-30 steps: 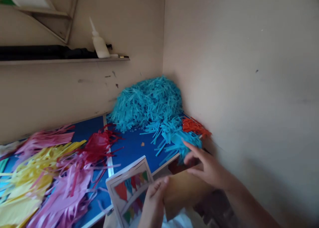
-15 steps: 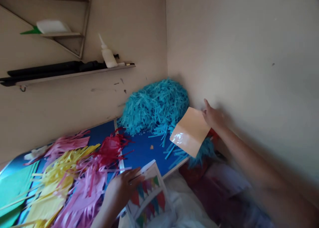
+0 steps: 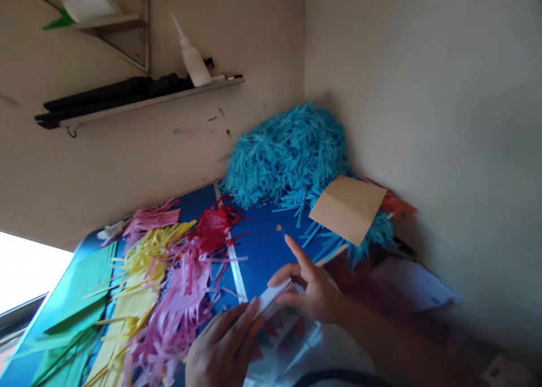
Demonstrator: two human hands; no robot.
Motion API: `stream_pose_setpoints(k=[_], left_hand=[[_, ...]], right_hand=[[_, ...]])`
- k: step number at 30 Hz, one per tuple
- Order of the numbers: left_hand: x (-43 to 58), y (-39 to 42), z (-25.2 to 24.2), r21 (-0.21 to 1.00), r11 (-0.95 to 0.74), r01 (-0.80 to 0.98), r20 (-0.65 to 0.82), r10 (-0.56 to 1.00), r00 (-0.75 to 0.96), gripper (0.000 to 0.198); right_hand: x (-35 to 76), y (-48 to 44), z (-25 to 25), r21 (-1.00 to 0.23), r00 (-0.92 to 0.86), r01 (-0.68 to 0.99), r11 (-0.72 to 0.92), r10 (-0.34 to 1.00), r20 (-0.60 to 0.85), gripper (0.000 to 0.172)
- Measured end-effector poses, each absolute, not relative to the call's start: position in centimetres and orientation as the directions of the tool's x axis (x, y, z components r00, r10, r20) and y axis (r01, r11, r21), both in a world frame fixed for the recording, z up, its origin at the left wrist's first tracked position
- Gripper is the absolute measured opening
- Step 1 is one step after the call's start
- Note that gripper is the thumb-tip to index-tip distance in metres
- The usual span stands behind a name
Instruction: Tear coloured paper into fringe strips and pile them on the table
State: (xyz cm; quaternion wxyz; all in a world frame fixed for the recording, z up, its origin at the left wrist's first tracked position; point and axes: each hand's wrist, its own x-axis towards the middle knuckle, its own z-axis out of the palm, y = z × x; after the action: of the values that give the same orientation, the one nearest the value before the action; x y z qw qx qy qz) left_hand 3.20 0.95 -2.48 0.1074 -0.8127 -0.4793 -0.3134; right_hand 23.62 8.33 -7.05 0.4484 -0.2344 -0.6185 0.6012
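Observation:
In front of me is a clear plastic packet point(image 3: 279, 370) with a card of colourful bunting pictures, its lower part blurred. The fingers of my left hand point(image 3: 224, 344) are closed on the white top edge of this packet, at its left. At the right end of that edge, my right hand point(image 3: 315, 294) pinches the packet between thumb and bent fingers, its index finger stretched out. Beyond my right hand, a pale orange paper sheet point(image 3: 349, 206) rests on blue paper strips point(image 3: 326, 234) at the table's right side.
A large heap of blue paper fringe point(image 3: 292, 153) fills the table's corner. Red fringe point(image 3: 215, 223), pink fringe point(image 3: 182, 308), yellow fringe point(image 3: 139, 299) and green paper point(image 3: 80, 285) cover the left side of the blue table point(image 3: 258, 251). A wall shelf point(image 3: 161, 100) bears a glue bottle point(image 3: 195, 65).
My right hand has let go of the orange paper, now lying on the blue strips, and has come back to the packet. The view has shifted slightly down and left.

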Motion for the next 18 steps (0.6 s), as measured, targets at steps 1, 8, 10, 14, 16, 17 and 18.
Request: stream_pose_setpoints(k=[1, 8, 10, 14, 16, 17, 18], left_hand=[[3.1, 0.5, -2.5, 0.127, -0.509, 0.851, 0.618, 0.712, 0.333, 0.025], [2.6, -0.3, -5.6, 0.129, -0.491, 0.861, 0.639, 0.705, 0.307, 0.025], [2.5, -0.1, -6.4, 0.109, -0.502, 0.858, 0.636, 0.699, 0.328, 0.026], [2.3, -0.1, -6.7, 0.101, -0.572, 0.814, 0.602, 0.686, 0.408, 0.034], [2.3, -0.6, -6.6, 0.112, -0.590, 0.799, 0.598, 0.683, 0.420, 0.040], [2.3, -1.0, -6.5, 0.117, -0.587, 0.801, 0.606, 0.681, 0.411, 0.042], [2.3, -1.5, -6.4, 0.118, -0.577, 0.808, 0.617, 0.680, 0.396, 0.044]], right_hand=[[23.7, 8.5, -6.6, -0.945, -0.495, -0.266, 0.190, 0.814, 0.303, 0.104], [23.5, 8.6, -6.9, -0.965, -0.520, -0.218, 0.149, 0.819, 0.244, 0.108], [23.6, 8.5, -7.5, -0.967, -0.512, -0.216, 0.136, 0.827, 0.231, 0.110], [24.3, 8.3, -7.8, -0.961, -0.495, -0.255, 0.105, 0.840, 0.223, 0.112], [24.6, 8.0, -7.4, -0.951, -0.491, -0.290, 0.108, 0.836, 0.244, 0.111], [24.7, 7.8, -7.2, -0.941, -0.488, -0.316, 0.121, 0.830, 0.271, 0.110], [24.7, 7.7, -7.1, -0.927, -0.488, -0.346, 0.143, 0.816, 0.308, 0.109]])
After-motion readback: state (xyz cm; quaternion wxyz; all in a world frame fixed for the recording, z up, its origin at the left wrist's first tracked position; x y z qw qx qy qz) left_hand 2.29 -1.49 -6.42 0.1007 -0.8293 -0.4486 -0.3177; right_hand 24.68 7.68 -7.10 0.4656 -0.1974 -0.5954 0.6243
